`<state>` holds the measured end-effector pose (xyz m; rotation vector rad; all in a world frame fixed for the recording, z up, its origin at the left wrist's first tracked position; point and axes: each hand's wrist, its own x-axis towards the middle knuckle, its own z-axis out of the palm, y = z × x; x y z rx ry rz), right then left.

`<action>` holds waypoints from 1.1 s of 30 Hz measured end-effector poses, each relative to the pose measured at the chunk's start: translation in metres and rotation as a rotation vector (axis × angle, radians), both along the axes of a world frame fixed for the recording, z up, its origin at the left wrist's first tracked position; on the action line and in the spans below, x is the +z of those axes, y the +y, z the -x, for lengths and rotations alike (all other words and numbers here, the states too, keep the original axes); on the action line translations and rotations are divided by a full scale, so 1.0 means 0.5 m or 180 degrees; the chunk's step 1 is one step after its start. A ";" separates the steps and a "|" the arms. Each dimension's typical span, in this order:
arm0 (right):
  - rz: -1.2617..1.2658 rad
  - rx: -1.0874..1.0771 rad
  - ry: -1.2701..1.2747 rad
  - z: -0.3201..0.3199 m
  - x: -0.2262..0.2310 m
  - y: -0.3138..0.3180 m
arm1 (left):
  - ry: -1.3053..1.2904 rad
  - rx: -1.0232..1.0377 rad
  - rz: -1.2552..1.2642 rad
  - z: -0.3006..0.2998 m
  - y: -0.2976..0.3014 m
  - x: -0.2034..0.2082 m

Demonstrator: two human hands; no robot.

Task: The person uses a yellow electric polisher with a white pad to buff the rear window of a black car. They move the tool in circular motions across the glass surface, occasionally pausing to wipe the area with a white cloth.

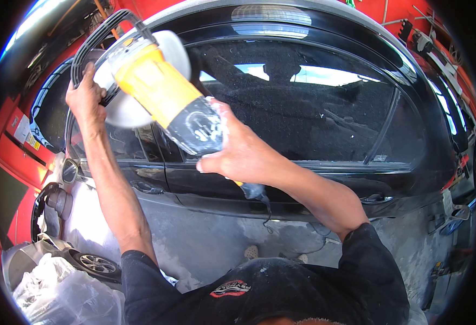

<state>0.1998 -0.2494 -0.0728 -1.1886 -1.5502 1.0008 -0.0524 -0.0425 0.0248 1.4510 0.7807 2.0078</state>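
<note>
A yellow and black power polisher (159, 81) is held in both my hands at the upper left. Its black loop handle (98, 37) is gripped by my left hand (89, 103), fingers closed round it. Around the rear black end of the body wraps my right hand (243, 149). White smears mark that end. The round pale pad (129, 111) shows on both sides of the tool's head, smeared as if turning. Behind it stands a black car (222, 187), with a dark side window (330, 130). Whether the pad touches the car cannot be told.
The tool's cord (268, 214) hangs to the grey floor (211, 238). At the lower left lie a wheel (94, 262) and crumpled clear plastic sheeting (67, 295). The car's side mirror (70, 170) sticks out on the left. Red walls and shelved parts (438, 54) stand around.
</note>
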 end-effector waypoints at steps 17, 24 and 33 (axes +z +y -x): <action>-0.0184 -0.0306 0.1333 -0.097 0.134 -0.030 | 0.1577 0.0023 -0.0254 -0.241 0.067 0.278; -0.0485 -0.0746 0.1385 -0.225 0.145 -0.109 | 0.1636 -0.0328 -0.0428 -0.461 0.013 0.325; -0.0483 -0.1302 0.1586 -0.390 0.119 -0.265 | 0.1769 -0.0932 -0.0674 -0.738 -0.148 0.319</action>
